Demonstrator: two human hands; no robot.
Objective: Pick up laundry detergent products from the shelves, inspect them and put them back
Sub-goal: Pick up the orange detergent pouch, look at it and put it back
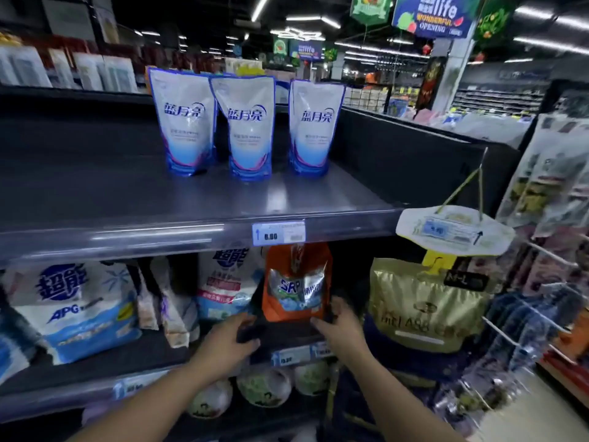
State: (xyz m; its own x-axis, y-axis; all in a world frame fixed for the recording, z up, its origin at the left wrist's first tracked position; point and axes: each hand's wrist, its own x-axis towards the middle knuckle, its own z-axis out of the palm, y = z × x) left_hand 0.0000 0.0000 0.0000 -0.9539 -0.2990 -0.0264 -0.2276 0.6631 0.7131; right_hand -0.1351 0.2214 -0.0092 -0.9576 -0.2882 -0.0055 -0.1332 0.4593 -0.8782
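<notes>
- Supermarket aisle, dim, with dark grey shelving in front of you and store banners hanging far behind.
- On the top shelf (95,186) stand three white-and-blue detergent pouches, all upright. The left pouch (185,122) and middle pouch (247,129) touch. The right pouch (314,126) stands just apart from them.
- Wide bare shelf lies left of the three and in front of them, out to the front lip. One price label (278,232) sits on that lip.
- On the middle shelf (127,355), one orange detergent pouch (296,282) stands upright, set back from the edge, directly under that label.
- Left of it is one white-and-blue detergent bag (226,282), then narrow pale bags (172,314), blurred, then one large white-and-blue bag (76,307).
- A dark gap lies to the right of the orange pouch. Past the shelf end hangs one gold bag (424,301).
- Your left hand (229,339) is near the orange pouch's lower left corner, fingers loosely curved and holding nothing.
- Your right hand (341,330) is at the pouch's lower right corner, thumb raised. Whether it grips the pouch cannot be told.
- Three pale rounded packs (264,387) lie on the shelf below your hands.
- Wire hooks (510,330) jut out at your right.
</notes>
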